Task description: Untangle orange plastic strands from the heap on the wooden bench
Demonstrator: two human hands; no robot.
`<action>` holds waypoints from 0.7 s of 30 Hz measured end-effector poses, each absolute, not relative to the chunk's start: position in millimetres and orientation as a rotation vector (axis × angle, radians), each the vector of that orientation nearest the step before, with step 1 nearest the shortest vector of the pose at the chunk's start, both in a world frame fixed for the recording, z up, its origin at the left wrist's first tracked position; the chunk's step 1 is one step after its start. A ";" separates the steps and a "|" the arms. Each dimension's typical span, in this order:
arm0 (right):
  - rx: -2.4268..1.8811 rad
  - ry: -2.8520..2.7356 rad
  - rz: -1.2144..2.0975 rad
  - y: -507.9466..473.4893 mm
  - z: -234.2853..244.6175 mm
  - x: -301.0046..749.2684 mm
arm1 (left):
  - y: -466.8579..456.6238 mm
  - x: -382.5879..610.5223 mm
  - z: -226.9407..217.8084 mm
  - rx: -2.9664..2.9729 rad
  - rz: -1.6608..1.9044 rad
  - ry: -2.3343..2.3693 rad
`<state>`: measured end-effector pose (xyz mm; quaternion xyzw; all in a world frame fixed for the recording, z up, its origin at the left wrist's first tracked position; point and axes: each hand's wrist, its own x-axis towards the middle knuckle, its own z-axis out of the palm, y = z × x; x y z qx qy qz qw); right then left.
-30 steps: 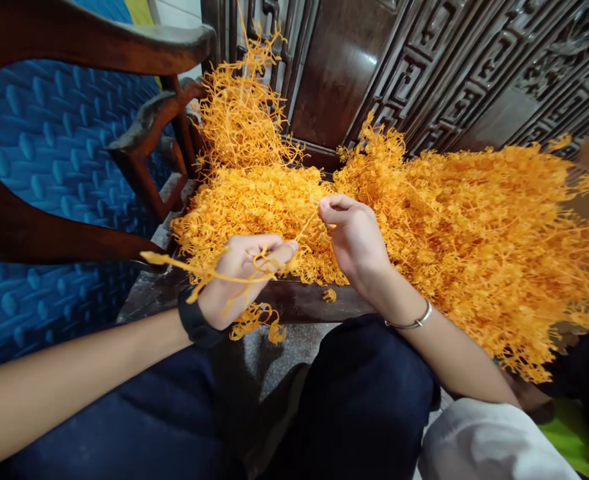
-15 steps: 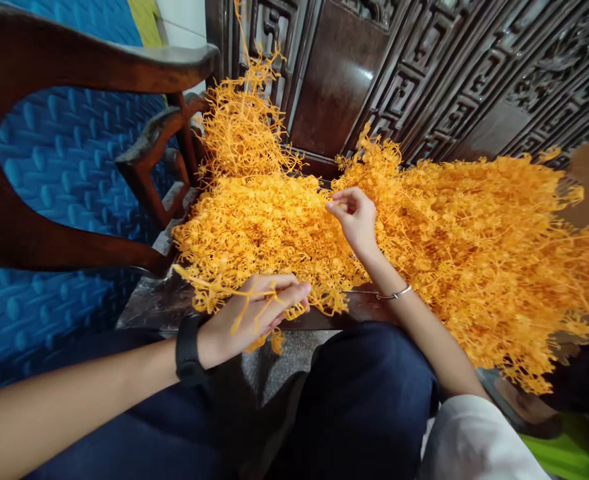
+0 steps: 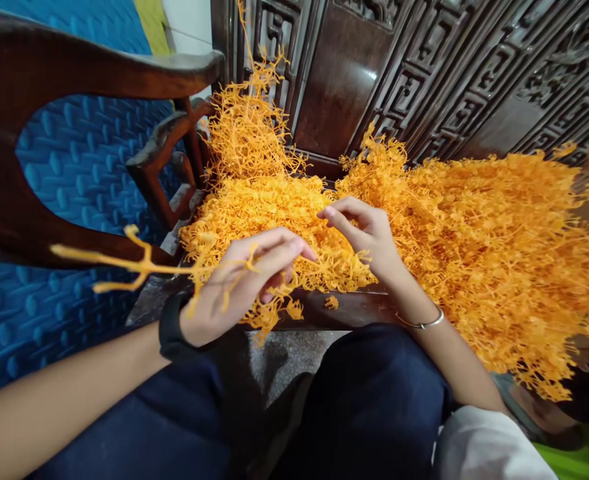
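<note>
My left hand point(image 3: 244, 280) is closed, its fingers curled round orange branched plastic stems. One such stem point(image 3: 147, 268) sticks out far to the left past the wrist, its thin forks lying across the back of the hand. More orange pieces point(image 3: 269, 313) hang below the curled fingers. My right hand point(image 3: 367, 233) hovers over the pile of orange pieces point(image 3: 269, 200), thumb and index tips brought together in a pinch. What lies between those tips, if anything, is too small to make out. Some orange strands show close under its palm.
A larger heap of orange pieces point(image 3: 494, 247) lies to the right on the dark wooden bench point(image 3: 349, 310), near its carved back point(image 3: 344, 73). One loose bit point(image 3: 331, 302) sits by the front edge. A curved wooden armrest point(image 3: 99, 67) and blue textured mat point(image 3: 89, 160) are on the left.
My left hand has risen and turned, and the orange stem now sticks out further left. My right hand has shifted slightly down and right. A loose bit now shows at the bench edge.
</note>
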<state>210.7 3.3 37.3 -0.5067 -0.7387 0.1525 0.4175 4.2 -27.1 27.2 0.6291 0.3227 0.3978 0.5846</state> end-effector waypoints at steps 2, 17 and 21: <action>-1.273 -1.834 0.382 1.6 38.9 208.6 | -26.2 1.5 35.0 1.428 1.000 0.735; -1.238 -1.796 0.386 4.9 41.1 197.6 | -23.0 -4.9 65.4 1.362 1.533 0.497; -1.261 -1.703 0.490 8.4 36.8 193.0 | -24.8 -7.8 76.5 1.340 1.608 0.455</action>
